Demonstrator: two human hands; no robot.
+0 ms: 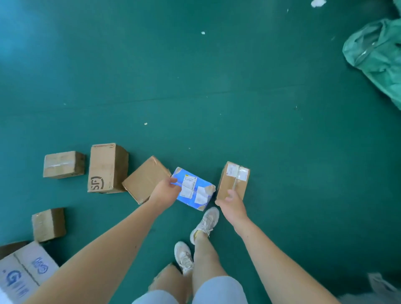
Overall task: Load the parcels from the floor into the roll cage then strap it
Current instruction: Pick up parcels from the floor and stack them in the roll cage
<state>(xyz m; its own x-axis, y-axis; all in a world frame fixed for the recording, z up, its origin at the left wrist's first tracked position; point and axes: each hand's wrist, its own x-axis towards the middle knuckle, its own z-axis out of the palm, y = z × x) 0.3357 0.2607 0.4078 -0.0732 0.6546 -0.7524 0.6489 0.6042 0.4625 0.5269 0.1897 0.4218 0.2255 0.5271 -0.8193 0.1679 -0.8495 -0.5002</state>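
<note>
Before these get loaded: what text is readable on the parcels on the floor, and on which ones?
"SF", turned sideways, on the tall brown box.
"G", in blue, on the white carton; its other print is too blurred to read.
Labels on the blue parcel: too small to read.
Label on the right brown box: too small to read.

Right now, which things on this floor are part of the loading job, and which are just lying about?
Job: blue parcel, labelled brown parcel, SF box, tilted brown box, two small brown boxes, white printed carton.
Lying about: green sack, white scraps.
</note>
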